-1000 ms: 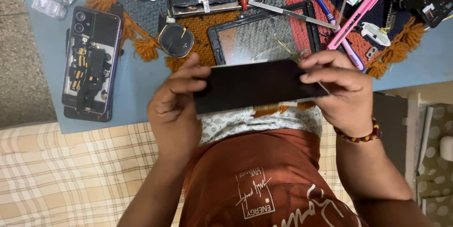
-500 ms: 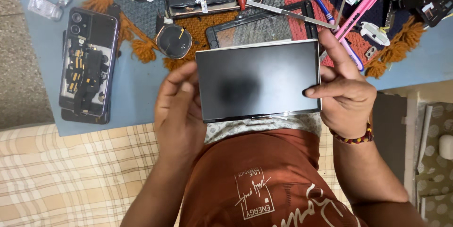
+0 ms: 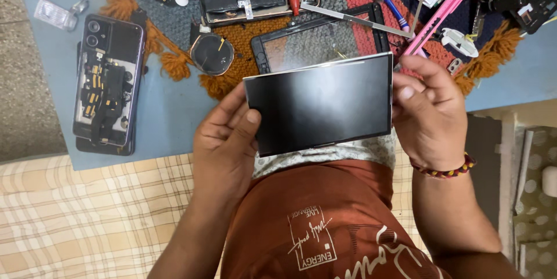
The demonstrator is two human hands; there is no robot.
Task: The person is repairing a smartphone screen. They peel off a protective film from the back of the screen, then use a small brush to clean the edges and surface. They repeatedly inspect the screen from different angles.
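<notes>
A dark rectangular display panel is held flat and face up above the person's lap, between both hands. The left hand grips its left short edge, thumb on the glass and fingers curled underneath, wrist bent upward. The right hand pinches the right edge, thumb on top. Just beyond the grip, on the worktop, lies an empty screen frame; farther left lies an opened phone, and beyond the right hand a pink knife.
</notes>
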